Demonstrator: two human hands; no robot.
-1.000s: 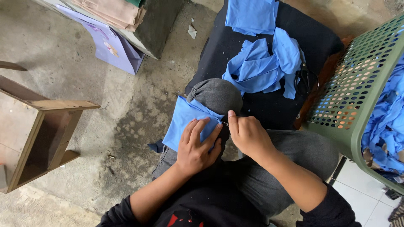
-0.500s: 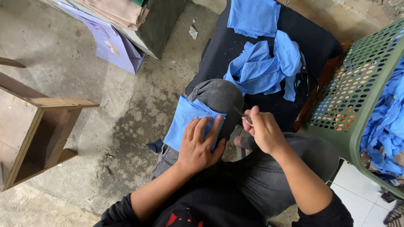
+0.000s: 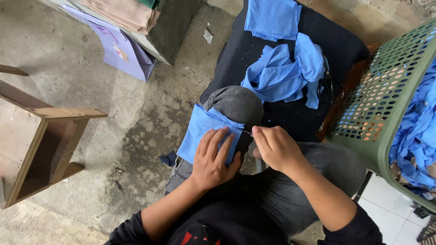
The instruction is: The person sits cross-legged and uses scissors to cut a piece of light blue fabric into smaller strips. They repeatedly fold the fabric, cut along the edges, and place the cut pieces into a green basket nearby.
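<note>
Blue cloth piece (image 3: 200,129) lies on the knee, pressed flat by the left hand (image 3: 213,156); the right hand (image 3: 277,147) pinches a small metal tool (image 3: 245,132) at its edge. Trimming seems underway; next needs a careful pull.

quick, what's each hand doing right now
Left hand: open, pressed flat on the blue cloth over the knee.
Right hand: closed, pinching a thin metal tool at the cloth's edge.

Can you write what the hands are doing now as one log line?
left hand: flat on blue cloth piece over knee | right hand: pinching thin tool at cloth edge
</note>
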